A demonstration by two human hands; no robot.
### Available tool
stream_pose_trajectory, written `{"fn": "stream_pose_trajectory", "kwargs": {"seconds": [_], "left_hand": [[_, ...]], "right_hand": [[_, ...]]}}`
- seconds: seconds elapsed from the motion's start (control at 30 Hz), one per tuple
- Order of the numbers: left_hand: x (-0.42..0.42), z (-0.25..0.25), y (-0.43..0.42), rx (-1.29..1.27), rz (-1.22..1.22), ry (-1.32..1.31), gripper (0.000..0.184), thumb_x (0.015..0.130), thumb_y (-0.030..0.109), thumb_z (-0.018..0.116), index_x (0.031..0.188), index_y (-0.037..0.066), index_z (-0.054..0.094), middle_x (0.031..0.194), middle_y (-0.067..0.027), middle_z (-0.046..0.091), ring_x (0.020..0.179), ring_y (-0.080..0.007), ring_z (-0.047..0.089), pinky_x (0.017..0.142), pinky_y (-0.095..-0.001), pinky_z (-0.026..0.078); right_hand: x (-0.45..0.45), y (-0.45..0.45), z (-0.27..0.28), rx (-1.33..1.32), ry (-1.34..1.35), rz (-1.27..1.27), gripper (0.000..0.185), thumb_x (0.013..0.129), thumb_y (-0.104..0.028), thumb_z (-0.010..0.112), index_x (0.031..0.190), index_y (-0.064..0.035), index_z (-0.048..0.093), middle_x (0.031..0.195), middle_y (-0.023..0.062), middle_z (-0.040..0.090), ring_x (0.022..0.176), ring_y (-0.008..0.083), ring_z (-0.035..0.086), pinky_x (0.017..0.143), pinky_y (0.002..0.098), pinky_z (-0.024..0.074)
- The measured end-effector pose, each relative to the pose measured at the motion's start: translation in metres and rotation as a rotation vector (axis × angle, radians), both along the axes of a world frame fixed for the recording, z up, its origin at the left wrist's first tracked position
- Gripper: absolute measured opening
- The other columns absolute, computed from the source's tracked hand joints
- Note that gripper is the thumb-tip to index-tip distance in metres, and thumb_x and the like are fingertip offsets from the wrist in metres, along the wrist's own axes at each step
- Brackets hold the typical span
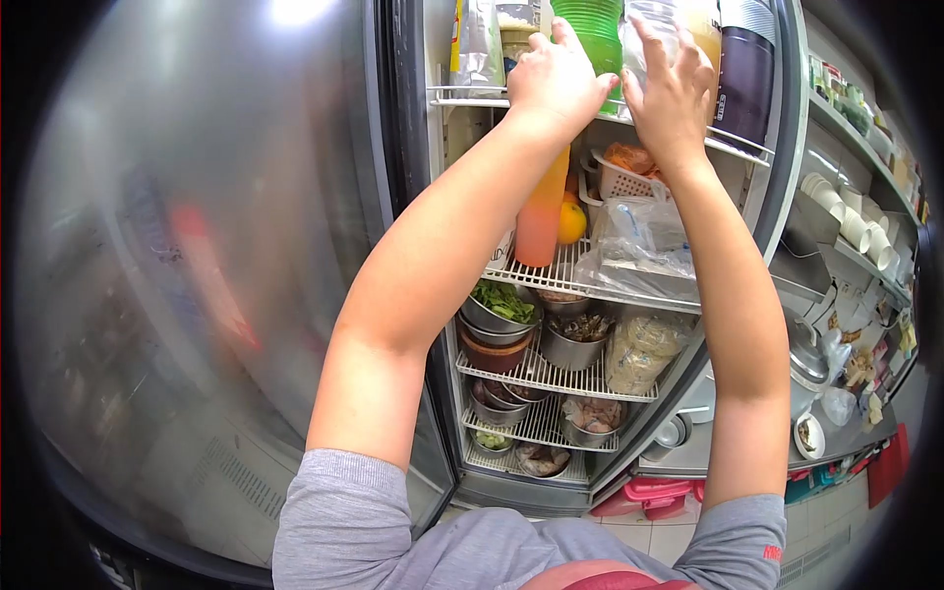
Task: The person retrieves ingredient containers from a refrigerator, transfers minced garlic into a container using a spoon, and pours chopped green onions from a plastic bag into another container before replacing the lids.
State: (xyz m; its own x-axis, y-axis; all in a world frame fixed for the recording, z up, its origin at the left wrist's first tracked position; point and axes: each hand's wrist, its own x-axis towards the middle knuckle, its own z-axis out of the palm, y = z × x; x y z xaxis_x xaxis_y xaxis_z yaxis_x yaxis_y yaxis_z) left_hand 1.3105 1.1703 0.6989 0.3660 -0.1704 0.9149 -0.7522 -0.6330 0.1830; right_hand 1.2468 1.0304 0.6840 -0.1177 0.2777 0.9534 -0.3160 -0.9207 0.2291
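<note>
My left hand (556, 84) is raised to the top shelf of an open fridge, its thumb and fingers apart at the left side of a green bottle (597, 37). I cannot tell how firmly it touches the bottle. Fingers spread, my right hand (676, 98) is in front of a clear plastic container (647, 22), right of the green bottle. Beside it stand a bottle of pale yellow liquid (704, 29) and a dark purple container (744, 84). A silvery pouch (479, 54) is left of my left hand.
Below are an orange bottle (543, 221), an orange fruit (571, 222), a white basket (624, 180) and a plastic bag (644, 236). Lower wire shelves hold several metal bowls (573, 346) of food. The fridge door (216, 295) stands left; a counter (747, 433) is on the right.
</note>
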Motion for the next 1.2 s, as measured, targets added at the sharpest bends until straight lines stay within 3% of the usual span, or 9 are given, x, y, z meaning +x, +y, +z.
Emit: {"fn": "stream_pose_trajectory", "kwargs": {"seconds": [0.13, 0.17, 0.3, 0.4, 0.47, 0.57, 0.87, 1.07, 1.2], "left_hand": [[-0.004, 0.011, 0.025, -0.013, -0.101, 0.051, 0.086, 0.085, 0.054, 0.074, 0.14, -0.007, 0.046, 0.12, -0.0258, 0.065, 0.105, -0.0362, 0.07, 0.089, -0.0433, 0.058], [0.026, 0.009, 0.016, -0.265, 0.033, -0.418, 0.068, 0.085, 0.045, 0.077, 0.126, -0.006, 0.057, 0.113, -0.0207, 0.07, 0.098, -0.0298, 0.072, 0.088, -0.0401, 0.056], [0.038, 0.04, 0.056, -0.47, -0.015, -0.551, 0.071, 0.085, 0.03, 0.076, 0.133, -0.009, 0.042, 0.122, -0.0321, 0.056, 0.114, -0.0448, 0.055, 0.099, -0.0527, 0.045], [0.055, 0.06, 0.063, -0.32, -0.127, 0.219, 0.097, 0.078, 0.045, 0.082, 0.142, -0.01, 0.033, 0.133, -0.037, 0.055, 0.124, -0.0474, 0.056, 0.103, -0.0498, 0.048], [0.087, 0.053, 0.048, -0.454, 0.029, -0.002, 0.103, 0.071, 0.052, 0.085, 0.139, -0.01, 0.04, 0.124, -0.0356, 0.063, 0.116, -0.0452, 0.064, 0.097, -0.0478, 0.053], [0.068, 0.055, 0.056, -0.373, -0.027, 0.186, 0.07, 0.073, 0.052, 0.083, 0.108, -0.006, 0.067, 0.105, -0.03, 0.072, 0.103, -0.0424, 0.071, 0.091, -0.0483, 0.055], [0.079, 0.065, 0.079, -0.774, -0.288, -0.221, 0.029, 0.089, 0.019, 0.067, 0.098, -0.008, 0.068, 0.091, -0.0277, 0.072, 0.089, -0.0387, 0.072, 0.076, -0.0441, 0.054], [-0.043, -0.008, 0.13, -0.651, -0.862, -0.085, 0.04, 0.086, 0.017, 0.081, 0.115, -0.004, 0.063, 0.109, -0.0064, 0.067, 0.099, -0.0161, 0.062, 0.088, -0.0314, 0.049], [-0.094, -0.101, 0.153, -0.815, -0.847, -0.098, 0.051, 0.085, 0.006, 0.081, 0.127, -0.009, 0.055, 0.114, -0.0132, 0.067, 0.096, -0.0188, 0.067, 0.088, -0.0327, 0.055]], "right_hand": [[-0.004, -0.002, -0.004, -0.085, 0.063, -0.062, 0.061, 0.093, -0.021, 0.067, 0.149, -0.0389, 0.049, 0.155, 0.0133, 0.036, 0.137, 0.0354, 0.034, 0.112, 0.0486, 0.0372], [-0.004, -0.003, -0.004, -0.082, 0.064, -0.065, 0.061, 0.093, -0.021, 0.067, 0.149, -0.0389, 0.049, 0.155, 0.0133, 0.036, 0.137, 0.0354, 0.034, 0.112, 0.0486, 0.0372], [-0.011, 0.011, -0.005, -0.131, -0.012, -0.093, 0.07, 0.083, -0.018, 0.073, 0.147, -0.0201, 0.046, 0.147, 0.0165, 0.04, 0.137, 0.0383, 0.034, 0.113, 0.05, 0.0354], [-0.015, 0.022, -0.007, -0.116, -0.029, 0.049, 0.058, 0.085, -0.005, 0.066, 0.14, -0.0122, 0.05, 0.142, 0.0174, 0.041, 0.137, 0.0405, 0.034, 0.116, 0.051, 0.032], [-0.016, 0.022, -0.007, -0.111, -0.044, 0.094, 0.052, 0.086, -0.002, 0.064, 0.136, -0.0136, 0.055, 0.141, 0.015, 0.042, 0.136, 0.038, 0.035, 0.117, 0.0485, 0.0311], [-0.017, 0.017, -0.008, -0.123, -0.012, 0.121, 0.054, 0.086, -0.003, 0.064, 0.137, -0.013, 0.053, 0.139, 0.0155, 0.043, 0.137, 0.0368, 0.035, 0.116, 0.0482, 0.0319], [-0.012, 0.012, -0.008, -0.132, -0.025, 0.18, 0.053, 0.084, -0.002, 0.064, 0.134, -0.0115, 0.051, 0.134, 0.0148, 0.046, 0.135, 0.0351, 0.037, 0.115, 0.0469, 0.0318], [-0.013, 0.047, 0.006, -0.233, 0.02, 0.276, 0.044, 0.082, -0.003, 0.067, 0.124, -0.0084, 0.057, 0.128, 0.0142, 0.052, 0.126, 0.0343, 0.044, 0.107, 0.0463, 0.0383], [0.027, 0.082, 0.052, -0.386, 0.159, 0.187, 0.032, 0.078, -0.011, 0.072, 0.109, -0.0049, 0.063, 0.113, 0.0115, 0.062, 0.114, 0.03, 0.056, 0.098, 0.0392, 0.0459]]}}
